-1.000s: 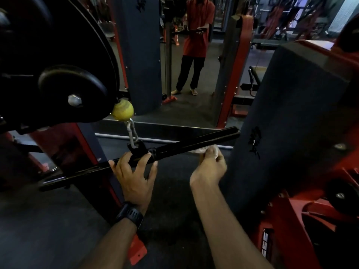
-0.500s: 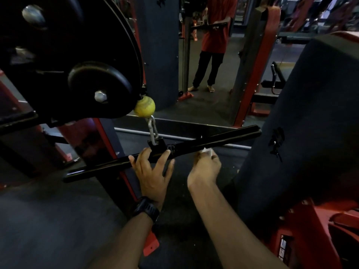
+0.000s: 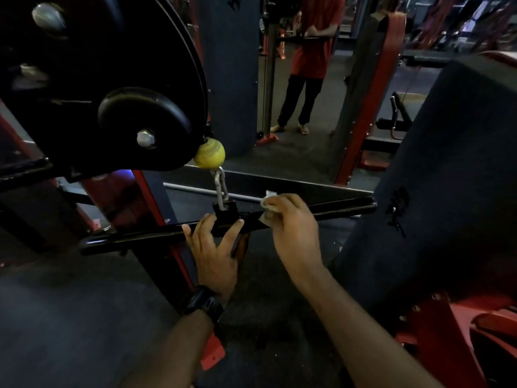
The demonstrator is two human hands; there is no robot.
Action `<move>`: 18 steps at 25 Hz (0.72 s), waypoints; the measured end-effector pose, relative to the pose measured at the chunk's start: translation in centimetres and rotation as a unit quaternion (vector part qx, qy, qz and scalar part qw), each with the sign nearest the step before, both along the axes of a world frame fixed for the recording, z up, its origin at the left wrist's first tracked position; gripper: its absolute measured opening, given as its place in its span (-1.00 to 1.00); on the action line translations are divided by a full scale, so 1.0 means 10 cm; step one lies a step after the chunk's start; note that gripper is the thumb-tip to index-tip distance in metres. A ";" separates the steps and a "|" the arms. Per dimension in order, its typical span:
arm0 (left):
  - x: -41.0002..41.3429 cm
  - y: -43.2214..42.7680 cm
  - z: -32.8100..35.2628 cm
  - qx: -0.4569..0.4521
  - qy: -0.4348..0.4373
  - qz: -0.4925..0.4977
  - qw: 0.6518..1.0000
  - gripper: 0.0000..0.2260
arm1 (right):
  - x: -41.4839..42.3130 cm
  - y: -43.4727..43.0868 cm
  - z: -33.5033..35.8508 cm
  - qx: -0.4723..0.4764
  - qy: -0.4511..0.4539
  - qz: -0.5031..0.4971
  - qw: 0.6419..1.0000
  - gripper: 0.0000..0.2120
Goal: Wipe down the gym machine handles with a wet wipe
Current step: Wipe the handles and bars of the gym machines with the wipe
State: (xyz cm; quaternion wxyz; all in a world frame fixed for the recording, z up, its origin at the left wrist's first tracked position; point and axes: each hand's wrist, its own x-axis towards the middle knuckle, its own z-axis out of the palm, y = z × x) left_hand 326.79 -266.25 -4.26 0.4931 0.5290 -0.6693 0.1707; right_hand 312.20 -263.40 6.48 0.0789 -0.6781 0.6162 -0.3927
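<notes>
A person cleans a black cable-machine bar that hangs level from a short chain under a yellow stopper ball. The right hand is curled over the bar just right of its centre clamp, grasping a bunched white wet wipe against the metal. The left hand, with a dark watch on its wrist, lies released and flat, fingers spread against the bar beside the clamp.

The bar hangs from a single point, so a hard push of the wipe toward the far right end could tip or swing it. The flat left hand grips nothing and would likely check that only weakly. Fingers near the chain and clamp risk a pinch if the bar twists. Crumpled as it is, the wipe may also skip parts of the surface.

The bar's underside and the part of the wipe beneath the right hand are hidden. The bar's left end fades into shadow, and no wet trace can be made out. The large black pulley housing covers the cable above the ball. Whether the figure in a red shirt behind is a mirror reflection cannot be told.
</notes>
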 end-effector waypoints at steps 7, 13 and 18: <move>0.01 0.04 0.00 0.013 -0.012 0.015 1.000 -0.68 | -0.02 -0.14 0.11 0.038 0.297 0.139 0.944 -0.59; 0.00 0.08 0.06 0.032 -0.009 0.022 0.999 -0.75 | -0.73 -0.13 0.06 0.049 0.364 0.035 0.930 -0.62; 0.02 0.16 0.11 0.075 -0.011 0.027 0.997 -0.72 | -1.27 -0.01 -0.14 0.089 0.316 -0.116 0.937 -0.61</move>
